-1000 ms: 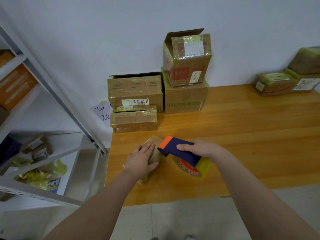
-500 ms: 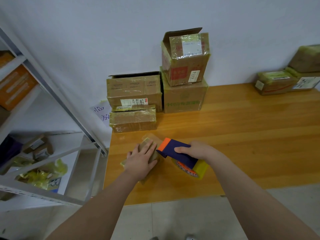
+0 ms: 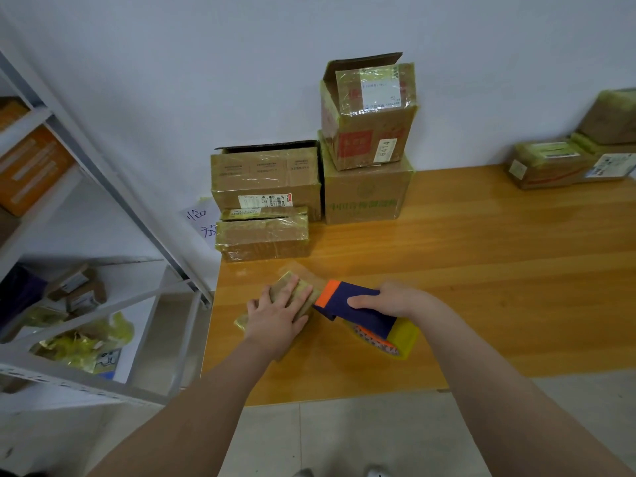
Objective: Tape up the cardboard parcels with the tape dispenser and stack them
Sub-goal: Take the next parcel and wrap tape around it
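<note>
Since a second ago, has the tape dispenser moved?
Yes, slightly: the tape dispenser has drawn back toward the near edge of the table, away from the flat taped parcel behind it.

On my feed, a glossy wooden surface (image 3: 481, 270) runs back to a plain white wall (image 3: 172, 80). Just to its left stands a grey metal shelving rack (image 3: 117, 191), with one post slanting across my wide-angle view. An orange carton (image 3: 31, 170) sits on an upper shelf, and crumpled yellow plastic (image 3: 82, 342) lies on a lower one. A white paper note (image 3: 201, 222) with handwritten characters shows against the wall between rack and surface. Pale floor tiles (image 3: 344, 435) fill the bottom of the view.
</note>
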